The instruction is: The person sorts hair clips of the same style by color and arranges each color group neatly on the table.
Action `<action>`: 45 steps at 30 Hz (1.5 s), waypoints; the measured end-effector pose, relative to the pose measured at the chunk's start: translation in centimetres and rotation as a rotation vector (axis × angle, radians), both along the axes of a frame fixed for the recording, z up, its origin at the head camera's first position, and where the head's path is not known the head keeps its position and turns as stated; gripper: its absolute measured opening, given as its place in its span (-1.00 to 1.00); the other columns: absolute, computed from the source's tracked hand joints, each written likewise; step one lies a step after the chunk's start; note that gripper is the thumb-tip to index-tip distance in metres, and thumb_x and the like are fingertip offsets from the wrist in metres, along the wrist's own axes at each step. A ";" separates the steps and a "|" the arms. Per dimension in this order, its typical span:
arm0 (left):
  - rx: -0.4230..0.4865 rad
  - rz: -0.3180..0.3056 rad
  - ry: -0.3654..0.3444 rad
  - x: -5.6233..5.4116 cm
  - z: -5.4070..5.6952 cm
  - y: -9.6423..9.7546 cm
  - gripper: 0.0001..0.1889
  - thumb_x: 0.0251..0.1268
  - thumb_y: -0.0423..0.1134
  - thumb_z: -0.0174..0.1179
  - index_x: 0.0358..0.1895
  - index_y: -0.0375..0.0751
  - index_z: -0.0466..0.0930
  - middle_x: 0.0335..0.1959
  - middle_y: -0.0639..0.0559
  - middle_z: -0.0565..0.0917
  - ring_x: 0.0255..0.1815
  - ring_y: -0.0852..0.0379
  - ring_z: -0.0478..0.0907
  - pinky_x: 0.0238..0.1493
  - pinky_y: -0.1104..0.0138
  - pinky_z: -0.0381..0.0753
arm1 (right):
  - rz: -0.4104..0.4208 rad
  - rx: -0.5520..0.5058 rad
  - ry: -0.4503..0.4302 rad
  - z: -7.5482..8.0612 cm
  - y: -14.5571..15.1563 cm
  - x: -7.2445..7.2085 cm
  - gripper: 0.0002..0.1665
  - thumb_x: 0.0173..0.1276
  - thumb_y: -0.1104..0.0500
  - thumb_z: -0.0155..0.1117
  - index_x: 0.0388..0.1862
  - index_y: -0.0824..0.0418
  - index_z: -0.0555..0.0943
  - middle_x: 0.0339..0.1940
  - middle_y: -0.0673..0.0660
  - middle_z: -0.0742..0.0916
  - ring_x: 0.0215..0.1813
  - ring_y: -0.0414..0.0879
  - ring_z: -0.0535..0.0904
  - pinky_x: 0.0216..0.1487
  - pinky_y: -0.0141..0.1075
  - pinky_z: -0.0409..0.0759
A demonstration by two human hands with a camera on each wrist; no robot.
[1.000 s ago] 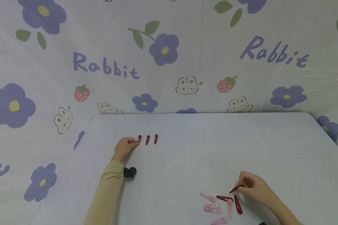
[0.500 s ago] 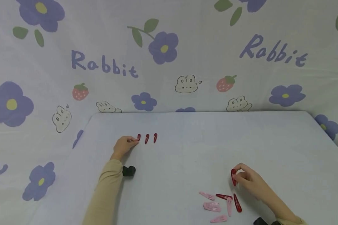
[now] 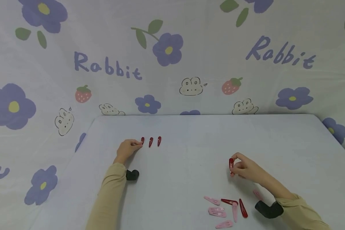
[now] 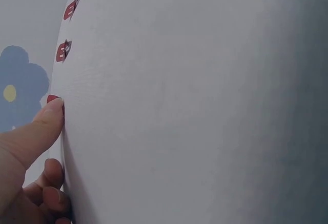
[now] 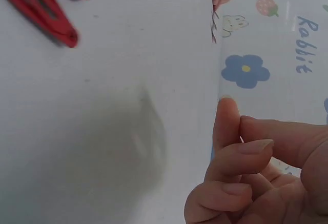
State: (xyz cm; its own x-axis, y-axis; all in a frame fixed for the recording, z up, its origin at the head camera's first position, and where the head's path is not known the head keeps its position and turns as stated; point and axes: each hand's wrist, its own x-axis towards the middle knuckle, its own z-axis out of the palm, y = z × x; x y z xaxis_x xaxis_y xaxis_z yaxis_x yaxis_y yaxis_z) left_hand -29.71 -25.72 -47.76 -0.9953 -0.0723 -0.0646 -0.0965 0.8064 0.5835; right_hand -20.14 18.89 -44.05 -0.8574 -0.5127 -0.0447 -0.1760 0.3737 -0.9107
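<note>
In the head view my left hand (image 3: 126, 150) pinches a red snap hair clip (image 3: 142, 139) at the left end of a row. Beside it in that row stand two more red clips, a middle one (image 3: 150, 142) and a right one (image 3: 159, 141). The left wrist view has the thumb (image 4: 47, 119) over the first clip, covering most of it. My right hand (image 3: 248, 167) holds another red hair clip (image 3: 231, 164) upright between thumb and fingers, above the table. From the right wrist camera, that clip is hidden behind the fingers.
Near the right forearm lie several pink hair clips (image 3: 224, 224) and two red ones (image 3: 243, 208), some overlapping. One pink clip (image 3: 257, 194) lies apart, under the right wrist. Black wrist cameras (image 3: 269, 210) jut from both sleeves. A patterned cloth (image 3: 207, 57) hangs behind the white table (image 3: 189, 179).
My right hand has lifted its red clip away from the pile, moving up and left, and turned it upright. A pink clip under that wrist has come into view. My left hand stays put.
</note>
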 end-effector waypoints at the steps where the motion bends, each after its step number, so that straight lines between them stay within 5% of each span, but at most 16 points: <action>1: -0.001 0.000 -0.001 0.0 0.0 0.0 -0.76 0.10 -0.08 0.24 -0.24 -0.13 0.67 -0.37 0.02 0.58 -0.37 0.08 0.42 -0.37 0.26 0.33 | -0.002 0.023 -0.014 0.1 -0.2 -0.3 -0.74 0.28 0.40 0.04 -0.10 0.43 0.24 -0.55 0.14 0.60 -0.65 -0.23 0.24 -0.62 -0.38 0.22; 15: 0.021 -0.005 0.017 0.5 0.0 -0.1 -0.77 0.09 -0.09 0.25 -0.23 -0.13 0.68 -0.40 0.04 0.58 -0.38 0.10 0.42 -0.36 0.27 0.34 | -0.042 0.030 0.120 0.2 -5.8 -4.0 -0.77 0.18 0.44 0.09 -0.16 0.36 0.41 -0.62 0.09 0.58 -0.47 0.12 0.49 -0.43 -0.25 0.33; 20: 0.045 0.012 0.035 0.5 0.0 0.2 -0.78 0.08 -0.12 0.26 -0.25 -0.14 0.69 -0.49 0.08 0.55 -0.45 0.11 0.37 -0.42 0.31 0.30 | -0.095 -0.011 0.025 0.0 -8.4 -5.5 -0.85 0.23 0.35 0.09 -0.20 0.31 0.47 -0.57 0.10 0.62 -0.38 0.09 0.48 -0.37 -0.24 0.34; 26: 0.062 0.036 0.025 0.4 -0.2 0.4 -0.78 0.06 -0.12 0.28 -0.26 -0.13 0.69 -0.46 0.07 0.59 -0.43 0.12 0.42 -0.41 0.30 0.33 | -0.169 -0.081 -0.097 -1.2 -11.4 -6.7 -0.88 0.23 0.33 0.13 -0.24 0.33 0.49 -0.57 0.11 0.64 -0.55 -0.08 0.31 -0.57 -0.37 0.21; 30: 0.058 0.058 0.015 0.5 -0.3 0.4 -0.79 0.06 -0.13 0.28 -0.26 -0.13 0.70 -0.40 0.04 0.61 -0.38 0.10 0.45 -0.36 0.27 0.35 | -0.186 -0.077 -0.104 -2.3 -13.3 -7.9 -0.92 0.21 0.34 0.13 -0.31 0.33 0.47 -0.59 0.09 0.64 -0.57 -0.15 0.30 -0.60 -0.38 0.17; 38: 0.062 0.064 0.009 -0.2 -0.6 0.1 -0.79 0.06 -0.12 0.27 -0.27 -0.13 0.69 -0.43 0.06 0.59 -0.39 0.10 0.43 -0.36 0.28 0.34 | -0.221 -0.074 -0.073 -3.0 -16.6 -9.6 -0.88 0.13 0.40 0.19 -0.52 0.34 0.44 -0.59 0.17 0.66 -0.41 -0.06 0.58 -0.42 -0.34 0.32; 45: 0.064 0.078 0.000 -0.4 -0.1 -0.1 -0.79 0.05 -0.11 0.28 -0.28 -0.12 0.70 -0.44 0.07 0.59 -0.38 0.09 0.43 -0.35 0.27 0.33 | -0.366 -0.001 -0.076 -3.9 -18.7 -11.1 -0.89 0.09 0.34 0.25 -0.56 0.32 0.50 -0.63 0.03 0.56 -0.53 -0.16 0.36 -0.51 -0.37 0.27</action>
State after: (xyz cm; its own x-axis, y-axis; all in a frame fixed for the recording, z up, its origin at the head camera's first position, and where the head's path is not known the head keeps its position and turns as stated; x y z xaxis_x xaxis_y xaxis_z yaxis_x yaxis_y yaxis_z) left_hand -30.10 -25.77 -47.88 -0.9867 -0.1458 -0.0717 -0.1580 0.7572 0.6338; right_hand -31.27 0.22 -47.92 -0.9783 -0.1725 -0.1146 0.0370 0.3987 -0.9163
